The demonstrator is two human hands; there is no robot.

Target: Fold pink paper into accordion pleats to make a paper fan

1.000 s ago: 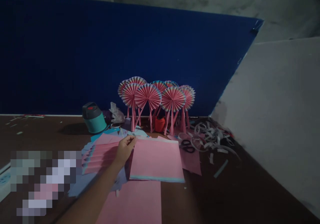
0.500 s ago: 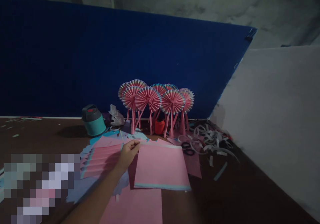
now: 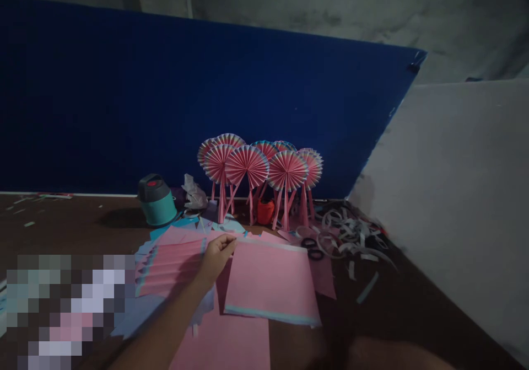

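My left hand [image 3: 217, 255] reaches in from the lower left and pinches the far left corner of a flat pink sheet [image 3: 270, 282] with a pale blue near edge. The sheet's corner is lifted slightly off the pile. Left of the hand lies a pleated pink paper [image 3: 173, 262] on light blue sheets. Another pink sheet [image 3: 227, 345] lies nearer to me. A dim, blurred shape, perhaps my right hand or arm [image 3: 397, 354], shows at the bottom edge; its fingers are not visible.
Several pink paper fans on sticks [image 3: 264, 166] stand against a blue board [image 3: 165, 94], with a teal flask [image 3: 157, 200] on their left. Black scissors [image 3: 312, 247] and curled paper strips [image 3: 351, 229] lie right of the sheets. A white board [image 3: 454, 193] walls the right side.
The pinched sheet has shifted a little to the right and its corner has come up. A blurred shape has entered at the bottom right.
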